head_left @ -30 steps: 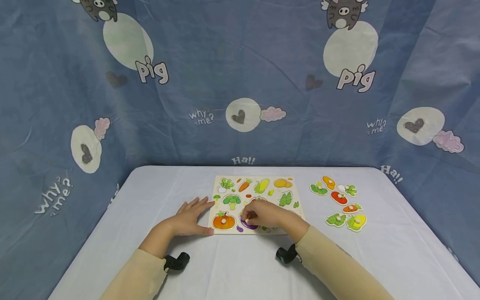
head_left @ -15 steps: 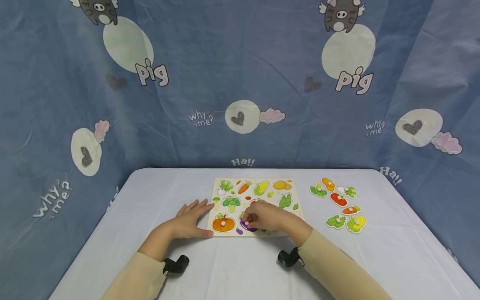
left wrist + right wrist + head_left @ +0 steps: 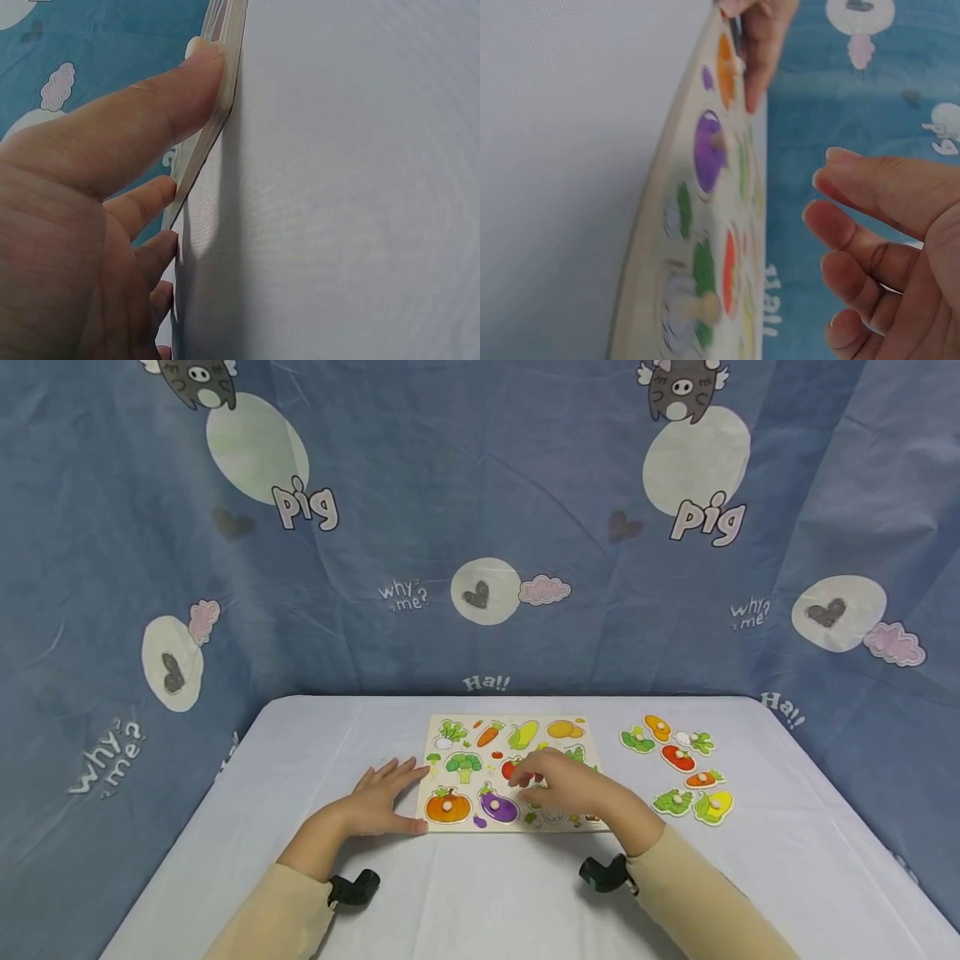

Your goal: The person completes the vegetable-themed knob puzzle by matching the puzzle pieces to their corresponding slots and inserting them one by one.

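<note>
A wooden vegetable puzzle board [image 3: 474,792] lies on the white table. My left hand [image 3: 371,806] rests at its left side with spread fingers; in the left wrist view the thumb [image 3: 176,101] touches the board's edge. The knobbed eggplant piece [image 3: 506,814] sits in its recess in the front row, beside the knobbed pumpkin piece [image 3: 459,811]. Just right of the eggplant, above the board, my right hand [image 3: 572,785] hovers with loosely bent fingers. In the right wrist view its thumb and fingertips [image 3: 832,221] hold nothing. That hand hides part of the board's right half.
Right of the board lie several loose knobbed pieces, among them a tomato [image 3: 678,760], a carrot [image 3: 699,780], a corn [image 3: 722,807], a broccoli [image 3: 637,741] and a white-bulbed leafy vegetable [image 3: 702,742]. A blue printed cloth [image 3: 360,643] hangs behind the table.
My right hand has let go of the eggplant piece's knob and moved up and to the right, uncovering the eggplant. My left hand has stayed at the board's edge.
</note>
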`<state>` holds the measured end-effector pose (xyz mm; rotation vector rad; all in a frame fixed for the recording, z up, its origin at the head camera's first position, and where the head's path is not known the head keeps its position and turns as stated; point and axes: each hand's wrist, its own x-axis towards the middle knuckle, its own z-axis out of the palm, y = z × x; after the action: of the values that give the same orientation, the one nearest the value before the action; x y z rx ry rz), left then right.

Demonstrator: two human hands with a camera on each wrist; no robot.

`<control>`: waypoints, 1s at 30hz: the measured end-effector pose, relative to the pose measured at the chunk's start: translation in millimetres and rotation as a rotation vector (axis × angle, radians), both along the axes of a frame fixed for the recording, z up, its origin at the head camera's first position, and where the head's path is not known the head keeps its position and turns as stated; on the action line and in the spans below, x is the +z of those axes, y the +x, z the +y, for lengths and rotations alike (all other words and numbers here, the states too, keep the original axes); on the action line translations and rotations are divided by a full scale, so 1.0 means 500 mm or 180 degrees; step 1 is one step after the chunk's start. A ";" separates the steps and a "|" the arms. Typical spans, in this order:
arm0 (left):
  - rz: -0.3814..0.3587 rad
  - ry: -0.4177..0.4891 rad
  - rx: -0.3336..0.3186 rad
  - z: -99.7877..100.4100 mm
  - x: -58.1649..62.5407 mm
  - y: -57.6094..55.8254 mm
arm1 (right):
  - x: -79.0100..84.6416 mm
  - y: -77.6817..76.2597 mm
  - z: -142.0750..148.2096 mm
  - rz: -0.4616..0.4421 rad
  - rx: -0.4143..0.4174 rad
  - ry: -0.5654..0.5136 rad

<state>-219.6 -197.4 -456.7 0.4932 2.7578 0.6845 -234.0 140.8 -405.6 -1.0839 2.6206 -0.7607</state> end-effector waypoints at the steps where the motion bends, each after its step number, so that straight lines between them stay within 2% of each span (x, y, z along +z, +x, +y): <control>1: 0.0001 0.0003 0.0006 0.000 0.000 0.000 | 0.003 0.003 0.007 0.0002 -0.0036 -0.0013; 13: -0.0003 -0.0008 -0.0007 0.001 0.001 -0.002 | 0.043 0.022 0.094 0.0056 -0.0338 -0.0157; 20: -0.0003 0.0003 -0.0023 0.001 0.003 0.002 | 0.044 0.032 0.156 0.0227 -0.0570 -0.0179; 30: -0.0004 -0.0002 0.0000 0.001 0.001 0.002 | 0.041 0.046 0.226 0.0229 -0.0799 -0.0136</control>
<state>-218.6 -196.9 -456.4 0.4926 2.7567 0.6838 -211.3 253.9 -385.3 -0.8153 2.8496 -0.8450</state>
